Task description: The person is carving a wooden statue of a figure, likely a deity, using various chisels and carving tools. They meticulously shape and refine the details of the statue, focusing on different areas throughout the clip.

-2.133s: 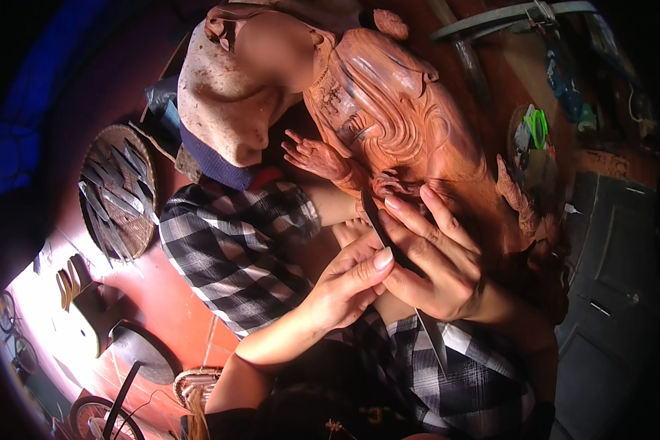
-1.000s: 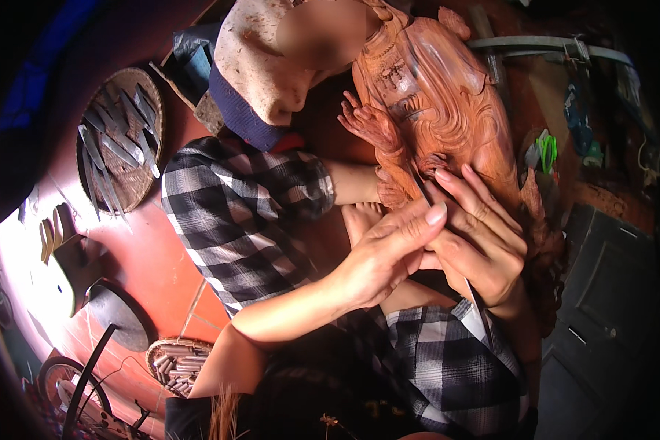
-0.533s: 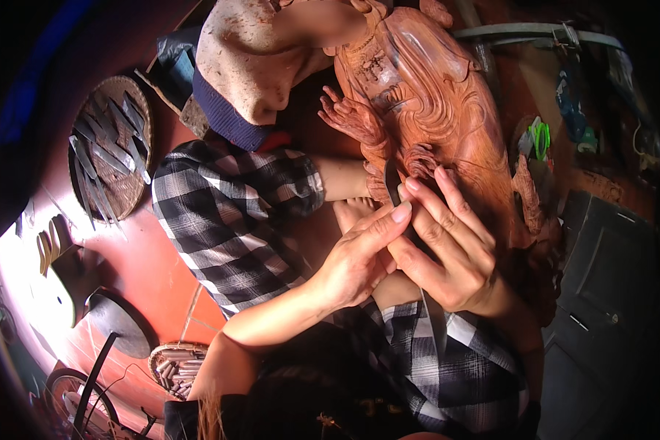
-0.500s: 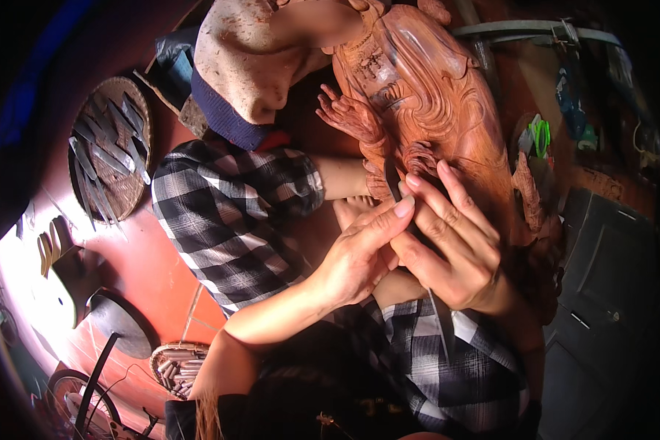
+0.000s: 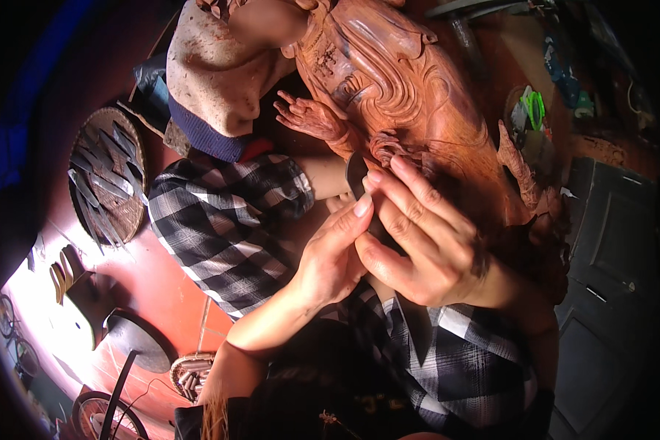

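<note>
My left hand and my right hand are brought together, closed around a slim dark metal carving blade. Its upper end sticks out past my left thumb and right fingertips, against the carving. A dark pointed strip shows below my right hand; whether it belongs to the same tool is hidden. In front of my hands lies a reddish-brown wooden statue with carved robe folds. One carved hand of the statue stands raised with fingers spread; another carved part is just beyond my right fingertips.
At the left, a round woven basket holds several metal blades. A smaller basket contains short rods. Black-and-white plaid cloth covers my legs. Pale stained cloth with a blue band lies beside the statue. Dark panelled boards stand right.
The whole view has shifted, so the statue and both hands appear farther left. My hands keep their grip, and the blade's upper end now shows its broad side more.
</note>
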`<state>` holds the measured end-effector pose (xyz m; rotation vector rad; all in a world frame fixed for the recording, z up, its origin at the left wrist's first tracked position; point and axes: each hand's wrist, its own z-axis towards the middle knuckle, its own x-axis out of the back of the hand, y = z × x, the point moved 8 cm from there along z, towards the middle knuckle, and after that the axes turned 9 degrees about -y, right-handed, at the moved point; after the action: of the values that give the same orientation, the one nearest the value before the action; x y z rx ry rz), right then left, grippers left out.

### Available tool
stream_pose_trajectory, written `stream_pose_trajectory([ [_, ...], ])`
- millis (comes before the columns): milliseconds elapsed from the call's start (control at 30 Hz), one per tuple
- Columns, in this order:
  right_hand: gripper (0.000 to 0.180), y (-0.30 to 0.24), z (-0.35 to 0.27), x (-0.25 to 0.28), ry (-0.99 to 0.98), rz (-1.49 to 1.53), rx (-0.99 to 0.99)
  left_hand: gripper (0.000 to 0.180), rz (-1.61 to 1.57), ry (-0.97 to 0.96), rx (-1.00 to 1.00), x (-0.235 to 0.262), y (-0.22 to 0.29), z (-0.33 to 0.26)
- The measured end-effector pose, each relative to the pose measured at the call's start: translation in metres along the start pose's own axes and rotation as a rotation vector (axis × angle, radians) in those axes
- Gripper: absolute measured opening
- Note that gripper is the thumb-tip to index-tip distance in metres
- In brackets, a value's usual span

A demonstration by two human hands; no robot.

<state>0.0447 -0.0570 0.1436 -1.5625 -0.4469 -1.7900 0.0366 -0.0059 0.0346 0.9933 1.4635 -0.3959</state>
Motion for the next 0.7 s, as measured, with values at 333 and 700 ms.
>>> stream_pose_trajectory([
  [333,0.007,0.006,0.015,0.008,0.021,-0.056,-0.044,0.051,-0.219,-0.045,-0.067,0.009,0.005,0.011],
  [700,0.013,-0.032,0.0,0.0,-0.076,-0.086,0.219,0.058,-0.06,-0.296,-0.005,0.015,-0.014,-0.029],
])
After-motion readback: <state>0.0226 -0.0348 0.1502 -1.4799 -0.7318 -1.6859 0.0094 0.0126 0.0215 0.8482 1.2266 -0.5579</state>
